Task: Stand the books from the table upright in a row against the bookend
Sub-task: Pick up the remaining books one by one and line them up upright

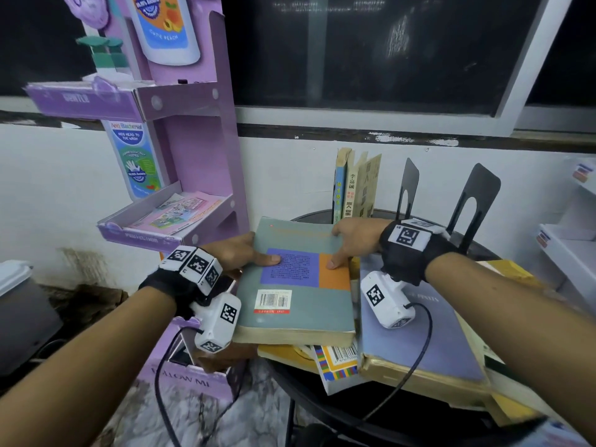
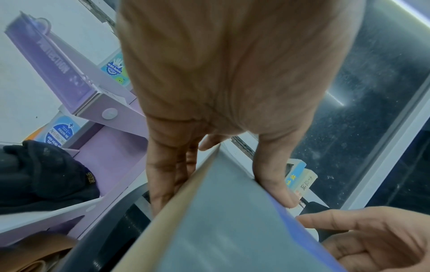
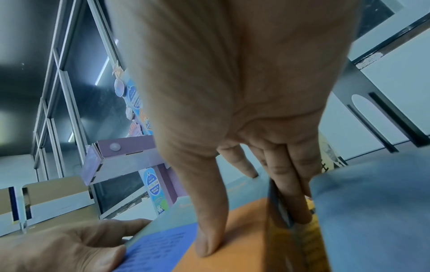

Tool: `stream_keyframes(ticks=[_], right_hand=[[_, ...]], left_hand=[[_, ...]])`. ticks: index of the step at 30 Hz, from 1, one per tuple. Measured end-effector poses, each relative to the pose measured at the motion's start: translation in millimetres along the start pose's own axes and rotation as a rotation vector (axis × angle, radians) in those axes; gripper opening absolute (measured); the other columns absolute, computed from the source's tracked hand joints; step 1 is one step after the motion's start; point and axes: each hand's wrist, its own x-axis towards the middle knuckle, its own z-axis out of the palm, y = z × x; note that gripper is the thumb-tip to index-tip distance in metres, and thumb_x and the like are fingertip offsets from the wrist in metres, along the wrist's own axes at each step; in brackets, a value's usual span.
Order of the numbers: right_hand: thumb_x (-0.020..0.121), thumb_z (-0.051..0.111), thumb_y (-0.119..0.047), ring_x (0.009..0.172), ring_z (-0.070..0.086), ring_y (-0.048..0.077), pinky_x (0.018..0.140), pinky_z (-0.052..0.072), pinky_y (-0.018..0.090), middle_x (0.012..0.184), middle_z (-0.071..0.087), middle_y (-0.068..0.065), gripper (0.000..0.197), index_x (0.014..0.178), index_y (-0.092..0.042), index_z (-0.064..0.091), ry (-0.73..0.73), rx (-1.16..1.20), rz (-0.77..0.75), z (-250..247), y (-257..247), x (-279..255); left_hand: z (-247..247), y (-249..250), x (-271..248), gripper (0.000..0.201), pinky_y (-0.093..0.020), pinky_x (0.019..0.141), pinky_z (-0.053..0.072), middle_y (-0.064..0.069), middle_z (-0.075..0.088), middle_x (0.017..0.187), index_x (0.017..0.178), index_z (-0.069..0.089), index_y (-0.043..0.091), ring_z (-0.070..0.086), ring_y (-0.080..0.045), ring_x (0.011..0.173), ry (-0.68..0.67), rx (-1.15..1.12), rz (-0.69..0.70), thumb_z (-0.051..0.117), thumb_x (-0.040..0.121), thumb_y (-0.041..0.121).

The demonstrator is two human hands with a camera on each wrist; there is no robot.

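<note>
A thick grey-green book [image 1: 300, 279] with a purple and orange panel lies cover-up over the book pile, held at both sides. My left hand [image 1: 254, 253] grips its left edge, thumb on the cover and fingers underneath [image 2: 163, 184]. My right hand [image 1: 342, 248] grips the right edge, with the thumb [image 3: 207, 239] on the orange panel and the fingers down the side. Three books [image 1: 353, 185] stand upright at the back of the table. Two black bookends [image 1: 408, 185] [image 1: 477, 201] stand to their right, with a gap between them and the books.
A lavender book [image 1: 429, 333] lies flat on the round black table [image 1: 338, 414], over yellow and multicoloured books [image 1: 335, 359]. A purple cardboard display stand [image 1: 193, 140] is close on the left. White shelves [image 1: 574, 253] stand at the right, the wall right behind.
</note>
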Motion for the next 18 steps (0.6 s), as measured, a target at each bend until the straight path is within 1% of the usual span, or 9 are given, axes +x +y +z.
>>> stream_keyframes(ticks=[3,6,8,9,11,13,14,16,18], right_hand=[[0.077,0.077,-0.041,0.119,0.053,0.031,0.101,0.044,0.041,0.132,0.054,0.015,0.075,0.132,0.001,0.048,0.06,0.007,-0.01,-4,-4,0],[0.071,0.081,-0.041,0.112,0.058,0.031,0.095,0.049,0.042,0.127,0.058,0.014,0.078,0.13,-0.002,0.049,0.127,0.022,-0.011,-10,-8,0],[0.069,0.083,-0.04,0.113,0.058,0.031,0.094,0.05,0.042,0.128,0.058,0.014,0.081,0.132,-0.004,0.047,0.181,0.045,-0.017,-14,-10,-2],[0.068,0.084,-0.038,0.114,0.056,0.031,0.094,0.05,0.041,0.129,0.057,0.013,0.082,0.133,-0.005,0.047,0.217,0.059,-0.021,-16,-10,-3],[0.066,0.086,-0.036,0.116,0.053,0.029,0.095,0.047,0.037,0.131,0.055,0.012,0.083,0.133,-0.006,0.046,0.293,0.073,-0.023,-19,-12,-5],[0.065,0.088,-0.033,0.117,0.052,0.029,0.094,0.046,0.035,0.13,0.055,0.012,0.083,0.132,-0.006,0.047,0.364,0.107,-0.018,-22,-14,-8],[0.065,0.088,-0.031,0.116,0.052,0.03,0.093,0.046,0.036,0.129,0.055,0.012,0.082,0.132,-0.006,0.047,0.394,0.131,-0.014,-23,-15,-9],[0.065,0.088,-0.025,0.115,0.053,0.031,0.093,0.047,0.037,0.129,0.055,0.013,0.082,0.132,-0.005,0.046,0.446,0.188,-0.014,-24,-16,-13],[0.065,0.088,-0.02,0.116,0.053,0.03,0.092,0.045,0.035,0.128,0.056,0.013,0.08,0.132,-0.005,0.046,0.512,0.249,-0.027,-25,-14,-16]], left_hand=[[-5,4,-4,0.059,-0.056,0.093,0.05,-0.006,0.072,0.108,0.108,0.062,0.025,0.068,-0.03,0.101,0.04,-0.038,0.015,0.085,0.058,0.046],[-13,5,-2,0.072,-0.054,0.095,0.05,-0.004,0.073,0.108,0.111,0.064,0.024,0.068,-0.029,0.103,0.076,-0.078,0.031,0.084,0.047,0.048],[-17,9,-5,0.069,-0.051,0.094,0.051,-0.005,0.072,0.109,0.116,0.064,0.02,0.068,-0.028,0.102,0.082,-0.105,0.056,0.085,0.054,0.041],[-18,12,-6,0.058,-0.049,0.091,0.053,-0.006,0.072,0.109,0.117,0.063,0.018,0.068,-0.027,0.1,0.098,-0.126,0.075,0.084,0.065,0.031],[-19,15,-6,0.034,-0.039,0.076,0.059,-0.006,0.072,0.108,0.111,0.062,0.021,0.07,-0.022,0.093,0.147,-0.182,0.12,0.075,0.08,0.013],[-20,19,-7,0.028,-0.032,0.062,0.059,-0.005,0.072,0.103,0.102,0.062,0.024,0.071,-0.017,0.084,0.183,-0.228,0.152,0.07,0.082,0.006],[-20,22,-8,0.026,-0.031,0.06,0.059,-0.004,0.072,0.101,0.1,0.063,0.023,0.071,-0.017,0.082,0.201,-0.243,0.166,0.07,0.082,0.005],[-19,27,-10,0.03,-0.036,0.067,0.059,-0.004,0.071,0.101,0.1,0.06,0.02,0.07,-0.021,0.089,0.242,-0.29,0.203,0.072,0.08,0.001],[-18,31,-10,0.048,-0.045,0.078,0.057,-0.004,0.067,0.105,0.113,0.05,0.014,0.066,-0.026,0.096,0.312,-0.332,0.222,0.077,0.074,0.0]])
